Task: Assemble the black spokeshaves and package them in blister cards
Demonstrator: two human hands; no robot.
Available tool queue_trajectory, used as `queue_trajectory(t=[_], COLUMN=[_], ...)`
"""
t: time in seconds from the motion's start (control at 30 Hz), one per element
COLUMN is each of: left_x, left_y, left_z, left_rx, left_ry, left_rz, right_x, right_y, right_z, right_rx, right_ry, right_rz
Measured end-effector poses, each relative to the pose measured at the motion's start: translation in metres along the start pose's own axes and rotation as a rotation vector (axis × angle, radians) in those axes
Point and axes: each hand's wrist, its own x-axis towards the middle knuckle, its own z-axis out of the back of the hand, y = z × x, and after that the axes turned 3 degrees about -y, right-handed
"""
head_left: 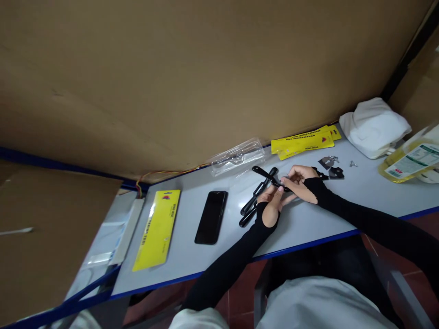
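Note:
A black spokeshave (262, 172) is held over the table between my two hands, its handle sticking out to the upper left. My left hand (273, 203) is closed around its middle from below. Pinched at the middle of the tool, my right hand (302, 183) has a small greyish part at its fingertips, too small to name. Two more black spokeshave bodies (251, 206) lie on the table just left of my left hand. Beyond my right hand are several dark metal blades (336, 173) and some small thumbscrews (353, 163).
A black phone (211, 217) and a yellow card (157, 230) lie to the left. More yellow cards (305, 144) and a clear plastic blister (238, 157) are at the back. At right stand a bottle of yellow liquid (411, 162) and a white cloth-like bundle (373, 128). Cardboard walls the back.

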Motion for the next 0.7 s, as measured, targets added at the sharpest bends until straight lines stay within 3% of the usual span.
queue_trajectory(t=[0.17, 0.3, 0.4, 0.53, 0.7], left_x=[0.001, 0.001, 0.003, 0.006, 0.002], left_y=[-0.008, -0.013, -0.013, -0.01, -0.012], left_z=[0.0, 0.002, 0.007, 0.014, 0.012], left_rx=[0.068, 0.146, 0.147, 0.142, 0.136], left_ry=[-0.023, -0.074, -0.122, -0.166, -0.167], left_rz=[-0.031, -0.06, -0.072, -0.06, -0.065], right_x=[0.011, 0.008, 0.005, 0.004, 0.004], right_y=[-0.002, -0.003, -0.009, -0.012, -0.004], right_z=[0.016, 0.013, 0.008, 0.008, 0.017], right_rx=[-0.193, -0.227, -0.198, -0.118, 0.041], right_ry=[0.122, 0.273, 0.283, 0.313, 0.303], right_rz=[0.127, 0.226, 0.282, 0.266, 0.124])
